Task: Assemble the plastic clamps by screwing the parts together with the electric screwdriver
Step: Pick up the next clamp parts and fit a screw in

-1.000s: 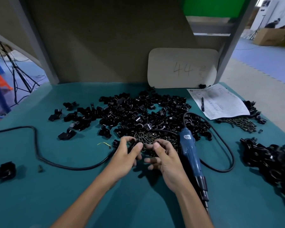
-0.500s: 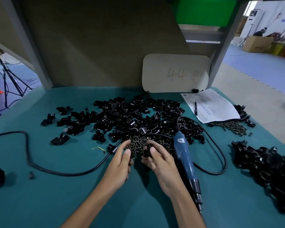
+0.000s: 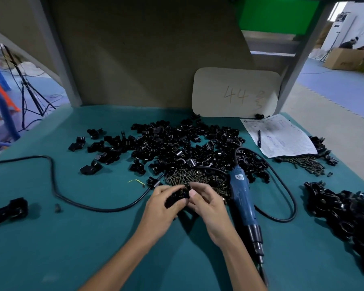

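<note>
My left hand (image 3: 163, 203) grips a black plastic clamp part (image 3: 177, 197) just in front of the screw heap. My right hand (image 3: 206, 201) pinches the same part from the right with thumb and fingers; a small screw may be at its fingertips, too small to tell. A heap of dark screws (image 3: 198, 178) lies right behind both hands. Behind that spreads a big pile of loose black clamp parts (image 3: 177, 145). The blue electric screwdriver (image 3: 243, 198) lies on the green table (image 3: 72, 238) just right of my right hand, tip toward me, untouched.
The screwdriver's black cable (image 3: 72, 198) loops left across the table and right around the tool. A pile of black clamps (image 3: 345, 211) lies at the right. A paper sheet with a pen (image 3: 280, 137), more screws (image 3: 307, 163) and a "44" board (image 3: 235, 93) stand further back. One clamp (image 3: 11, 208) lies far left.
Both hands came together out of the screw heap toward me. The left hand now grips a black clamp part, and the right hand's fingers have closed on it.
</note>
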The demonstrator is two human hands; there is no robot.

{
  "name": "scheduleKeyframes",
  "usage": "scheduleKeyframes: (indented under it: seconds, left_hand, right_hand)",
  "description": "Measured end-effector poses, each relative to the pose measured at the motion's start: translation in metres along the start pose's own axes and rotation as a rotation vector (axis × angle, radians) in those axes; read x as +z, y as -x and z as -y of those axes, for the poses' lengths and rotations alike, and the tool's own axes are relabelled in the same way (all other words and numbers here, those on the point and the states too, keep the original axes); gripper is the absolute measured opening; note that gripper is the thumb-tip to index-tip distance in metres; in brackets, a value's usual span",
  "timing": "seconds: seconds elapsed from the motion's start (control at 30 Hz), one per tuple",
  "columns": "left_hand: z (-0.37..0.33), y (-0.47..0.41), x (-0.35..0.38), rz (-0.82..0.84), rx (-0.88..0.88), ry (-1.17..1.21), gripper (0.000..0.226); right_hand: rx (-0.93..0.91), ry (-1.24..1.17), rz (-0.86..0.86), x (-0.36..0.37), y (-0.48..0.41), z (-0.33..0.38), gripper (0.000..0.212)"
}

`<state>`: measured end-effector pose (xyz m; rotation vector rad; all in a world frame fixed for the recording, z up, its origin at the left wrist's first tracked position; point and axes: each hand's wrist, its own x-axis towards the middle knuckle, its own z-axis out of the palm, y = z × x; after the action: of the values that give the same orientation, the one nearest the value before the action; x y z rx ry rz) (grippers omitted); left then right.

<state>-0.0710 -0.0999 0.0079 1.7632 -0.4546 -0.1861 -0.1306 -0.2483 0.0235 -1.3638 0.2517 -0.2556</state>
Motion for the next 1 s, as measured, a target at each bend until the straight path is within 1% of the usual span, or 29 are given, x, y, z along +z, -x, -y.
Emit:
scheduleKeyframes:
  seconds: [0.17, 0.3, 0.4, 0.53, 0.9, 1.0]
  left_hand:
    - [-0.0005, 0.0024, 0.0008, 0.011, -0.006, 0.042, 0.041]
    - [-0.0002, 0.0023, 0.0011, -0.023, 0.008, -0.033, 0.042]
    - [-0.0014, 0.0036, -0.0004, -0.054, 0.028, -0.052, 0.038]
    - [-0.0018, 0.0053, -0.0014, -0.084, 0.063, -0.100, 0.038]
    - [-0.0029, 0.0064, -0.0011, -0.112, 0.050, -0.048, 0.044]
    - [-0.0041, 0.0071, -0.0011, -0.110, 0.038, -0.023, 0.050]
  right_hand:
    - [0.031, 0.097, 0.023, 0.0054, 0.0012, -0.0036, 0.026]
    - [0.042, 0.086, 0.016, 0.0059, -0.0002, -0.0049, 0.025]
    - [0.056, 0.055, 0.017, 0.0047, -0.0010, -0.0061, 0.020]
    - [0.061, 0.051, 0.046, 0.0022, -0.0017, -0.0060, 0.023]
    - [0.060, 0.063, 0.065, 0.0015, -0.0003, -0.0014, 0.021]
    - [0.057, 0.053, 0.068, 0.0011, 0.0001, 0.0001, 0.021]
